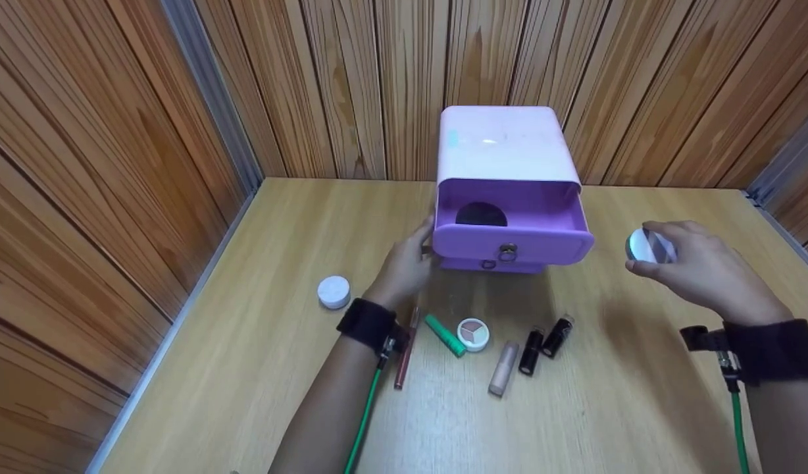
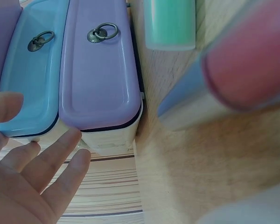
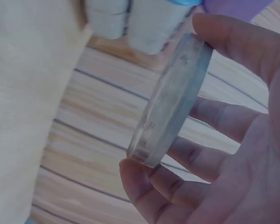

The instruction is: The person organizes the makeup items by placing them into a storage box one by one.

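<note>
A small purple and pink drawer box (image 1: 503,135) stands at the back of the table with its upper drawer (image 1: 549,247) pulled out. A dark round item (image 1: 481,214) lies inside that drawer. My left hand (image 1: 402,268) is at the box's left side, fingers loosely extended; whether they touch it I cannot tell. The left wrist view shows a blue drawer front (image 2: 37,79) and a purple one (image 2: 100,79) beside the fingers. To the right of the box, my right hand (image 1: 716,273) holds a flat round compact (image 3: 170,105) by its edge, above the table.
A white round jar (image 1: 333,291) sits at left. In front of the box lie a reddish-brown pencil (image 1: 406,355), a green tube (image 1: 445,336), a round three-colour palette (image 1: 473,334), a pale pink tube (image 1: 503,368) and two black tubes (image 1: 531,352). Wooden panels stand behind.
</note>
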Demonstrator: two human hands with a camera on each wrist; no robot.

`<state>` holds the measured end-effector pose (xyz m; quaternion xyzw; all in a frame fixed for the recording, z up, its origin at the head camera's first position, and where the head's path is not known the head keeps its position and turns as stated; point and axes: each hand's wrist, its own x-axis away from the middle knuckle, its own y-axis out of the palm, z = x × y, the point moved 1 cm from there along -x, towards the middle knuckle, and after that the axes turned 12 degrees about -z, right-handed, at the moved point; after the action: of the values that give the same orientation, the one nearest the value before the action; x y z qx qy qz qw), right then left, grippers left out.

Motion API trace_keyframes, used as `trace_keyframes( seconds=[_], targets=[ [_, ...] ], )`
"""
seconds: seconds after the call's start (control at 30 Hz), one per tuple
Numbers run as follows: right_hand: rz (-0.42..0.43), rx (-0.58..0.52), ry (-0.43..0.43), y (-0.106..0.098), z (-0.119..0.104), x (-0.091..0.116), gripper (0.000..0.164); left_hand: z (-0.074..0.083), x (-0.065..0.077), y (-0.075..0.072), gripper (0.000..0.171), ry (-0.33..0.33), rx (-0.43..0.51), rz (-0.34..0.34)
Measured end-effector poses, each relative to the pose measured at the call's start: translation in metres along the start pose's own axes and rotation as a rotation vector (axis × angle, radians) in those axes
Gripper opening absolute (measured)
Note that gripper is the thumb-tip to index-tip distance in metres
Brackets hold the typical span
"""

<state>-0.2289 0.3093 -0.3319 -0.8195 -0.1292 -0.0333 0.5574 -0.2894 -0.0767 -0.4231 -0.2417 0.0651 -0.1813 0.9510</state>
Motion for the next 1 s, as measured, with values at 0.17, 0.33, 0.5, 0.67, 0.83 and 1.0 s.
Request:
trace_keyframes(
  seconds=[0.17, 0.33, 0.5, 0.67, 0.83, 1.0],
  targets=[
    [0.037, -0.016, -0.018, -0.01, -0.022, 0.002, 0.1, 0.001, 0.0, -0.001, 0.074, -0.009, 0.014, -0.008],
    [0.063, -0.013, -0.063, -0.017, -0.039, 0.0, 0.094, 0.0, -0.001, -0.002, 0.075, 0.041, -0.045, 0.002],
    [0.065, -0.015, -0.073, -0.023, -0.051, 0.001, 0.092, -0.001, -0.002, -0.001, 0.075, 0.054, -0.049, 0.002],
    [0.104, -0.011, -0.085, -0.03, -0.063, 0.002, 0.089, 0.0, -0.003, 0.0, 0.076, 0.053, -0.015, 0.001],
    [0.105, -0.024, -0.114, -0.033, -0.081, -0.002, 0.088, 0.0, -0.002, 0.001, 0.077, 0.045, -0.02, 0.014],
    [0.099, -0.019, -0.139, -0.032, -0.098, -0.009, 0.089, 0.0, -0.002, 0.002, 0.078, 0.039, 0.003, 0.014]
  ],
)
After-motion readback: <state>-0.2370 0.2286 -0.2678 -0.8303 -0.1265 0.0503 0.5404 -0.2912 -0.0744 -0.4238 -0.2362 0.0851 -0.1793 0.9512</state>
